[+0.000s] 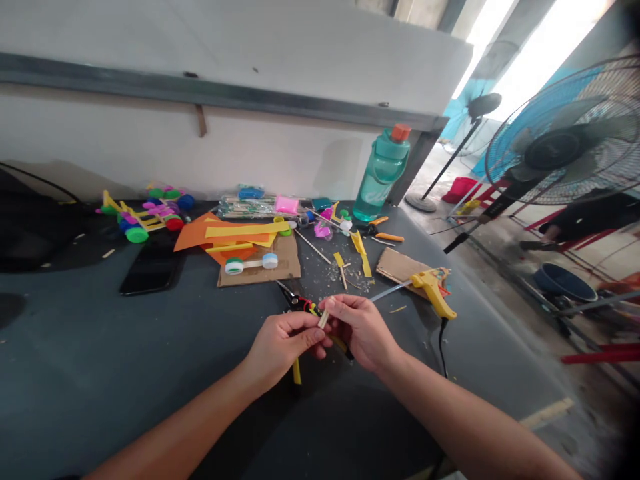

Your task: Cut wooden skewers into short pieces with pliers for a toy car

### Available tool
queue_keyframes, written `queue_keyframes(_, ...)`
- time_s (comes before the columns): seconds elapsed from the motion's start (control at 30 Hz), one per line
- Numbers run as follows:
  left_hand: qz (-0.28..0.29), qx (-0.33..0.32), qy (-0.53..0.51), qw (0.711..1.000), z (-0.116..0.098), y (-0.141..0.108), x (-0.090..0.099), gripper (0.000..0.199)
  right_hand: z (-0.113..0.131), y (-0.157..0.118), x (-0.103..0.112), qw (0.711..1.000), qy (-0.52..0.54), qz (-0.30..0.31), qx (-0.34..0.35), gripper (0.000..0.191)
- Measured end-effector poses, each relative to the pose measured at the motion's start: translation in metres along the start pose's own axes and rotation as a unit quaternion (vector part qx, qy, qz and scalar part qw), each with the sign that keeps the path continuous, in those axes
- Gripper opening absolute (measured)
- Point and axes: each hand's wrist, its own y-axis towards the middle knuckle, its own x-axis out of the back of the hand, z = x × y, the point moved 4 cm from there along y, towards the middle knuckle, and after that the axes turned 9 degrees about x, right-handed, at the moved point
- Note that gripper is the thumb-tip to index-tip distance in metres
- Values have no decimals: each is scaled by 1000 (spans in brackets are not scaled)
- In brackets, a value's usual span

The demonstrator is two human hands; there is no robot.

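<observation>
Between the fingertips of both my hands is a short pair of pale wooden sticks (325, 317), held side by side above the dark table. My left hand (287, 343) pinches the lower end, and my right hand (357, 327) grips the upper end. Partly hidden under my hands lie pliers (300, 303) with dark jaws and red and yellow parts. A yellow strip (297, 371) shows below my left hand. Beyond them, a stick axle with bottle-cap wheels (251, 264) rests on a cardboard piece (295, 263).
A yellow glue gun (434, 292) leans on cardboard at right, its cord running off the near side. A teal bottle (383, 175), orange-handled pliers (387, 237), a phone (151, 268), orange paper (197, 232) and small cap-wheeled models (150, 217) line the back. A fan (557, 150) stands at right.
</observation>
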Motion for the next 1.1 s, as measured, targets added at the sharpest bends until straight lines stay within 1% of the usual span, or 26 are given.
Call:
queue_keyframes(0.13, -31, -17, 23, 999, -3, -2, 0, 17, -1, 0, -2, 1000, 10, 15, -10, 25)
queue_keyframes(0.27, -37, -33, 39, 998, -5, -4, -2, 17, -2, -1, -3, 999, 23, 24, -13, 23)
queue_keyframes(0.37, -38, -31, 40, 998, -6, -4, -2, 18, -2, 0, -2, 999, 28, 19, -14, 23)
queue_keyframes(0.53, -23, -4, -1, 1000, -6, -2, -4, 21, -3, 1, -1, 998, 43, 21, -32, 23)
queue_keyframes(0.67, -17, 2, -34, 999, -6, -1, -5, 25, -4, 1, 0, 998, 49, 21, -40, 24)
queue_keyframes(1.03, -8, 9, -42, 999, -5, -1, -5, 22, -5, 3, 0, 999, 29, 15, -36, 26)
queue_keyframes(1.1, 1, 11, -39, 999, -4, -1, -4, 23, -2, 2, 2, 1000, 0, 9, -13, 25)
